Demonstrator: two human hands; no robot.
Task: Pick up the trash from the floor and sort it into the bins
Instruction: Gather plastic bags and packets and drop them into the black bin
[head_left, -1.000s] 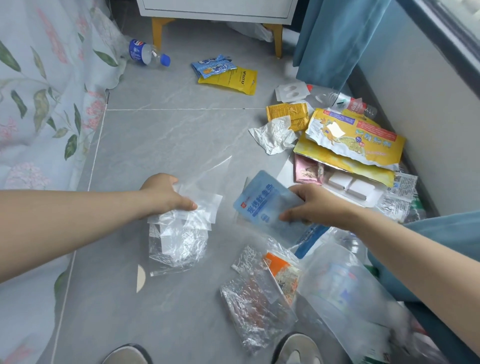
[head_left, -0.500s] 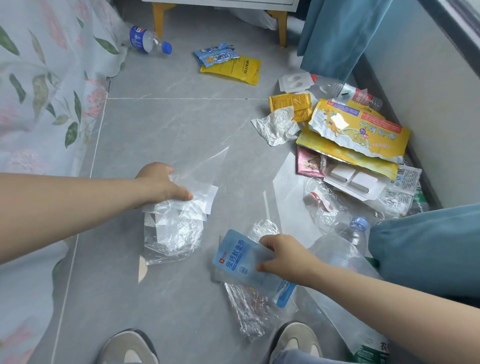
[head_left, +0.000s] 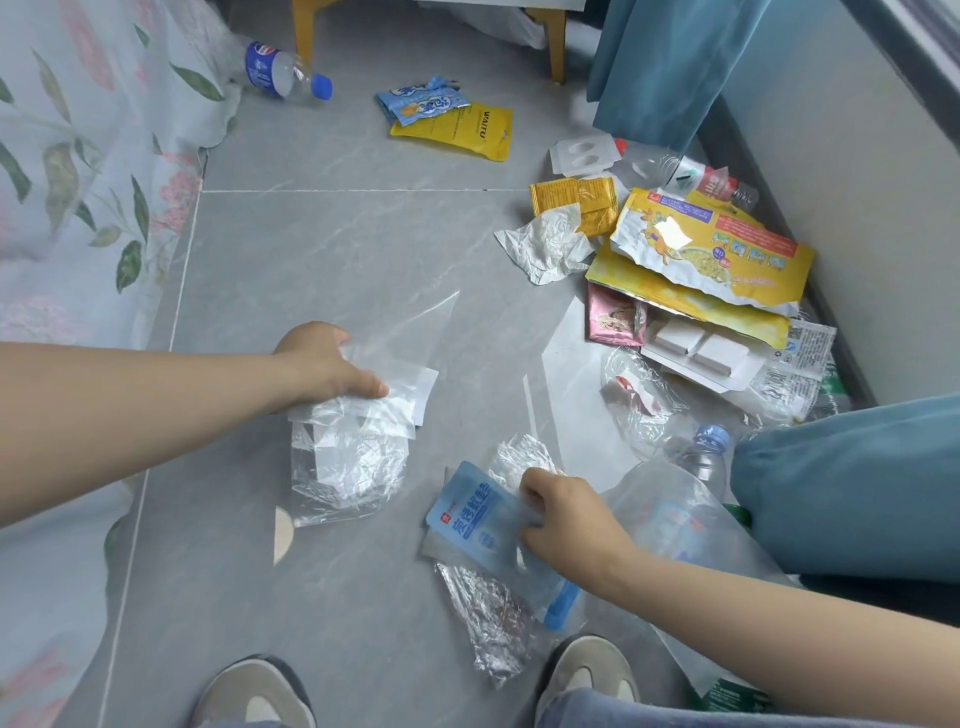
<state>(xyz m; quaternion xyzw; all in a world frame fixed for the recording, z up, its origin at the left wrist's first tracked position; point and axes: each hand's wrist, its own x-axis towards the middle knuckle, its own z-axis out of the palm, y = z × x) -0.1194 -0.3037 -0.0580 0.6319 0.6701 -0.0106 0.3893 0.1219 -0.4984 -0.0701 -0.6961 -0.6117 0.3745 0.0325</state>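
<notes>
My left hand grips a bundle of clear plastic bags that hangs down to the grey floor. My right hand pinches a light blue pouch low over a crumpled silver foil wrapper near my feet. A large clear plastic bottle lies just right of that hand. Trash is piled at the right wall: a big yellow snack bag, a white crumpled wrapper, a pink packet.
A small bottle with a blue label lies at the far left by the floral bedsheet. A yellow pouch and a blue packet lie further back. Teal curtain hangs right. My shoes stand below.
My right hand carried the blue pouch from mid-floor back toward my feet, over the foil wrapper. My left hand has kept its hold on the clear plastic bags.
</notes>
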